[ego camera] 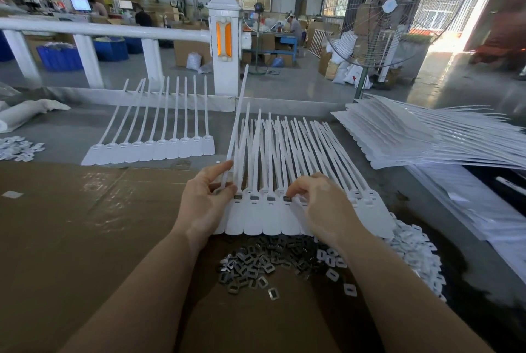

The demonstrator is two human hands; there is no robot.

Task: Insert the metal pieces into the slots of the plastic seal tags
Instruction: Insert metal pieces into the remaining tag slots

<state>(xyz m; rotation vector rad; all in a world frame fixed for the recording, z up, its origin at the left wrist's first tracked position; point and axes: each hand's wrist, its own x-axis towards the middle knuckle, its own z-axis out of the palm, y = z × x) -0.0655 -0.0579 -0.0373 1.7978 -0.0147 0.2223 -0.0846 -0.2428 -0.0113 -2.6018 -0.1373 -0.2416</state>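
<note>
Row of white plastic seal tags [280, 221] — straps pointing away, flags toward person — left hand [206, 204] grip pinching one raised strap, right hand [318, 204] grip pinching at a slot.

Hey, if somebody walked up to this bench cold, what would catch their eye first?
Probably the fanned row of white seal tags at centre, with the left hand pinching one strap and the right hand pressing a metal piece into a slot. Next, the dark pile of metal pieces just below them, and the big stack of tags at right.
</note>
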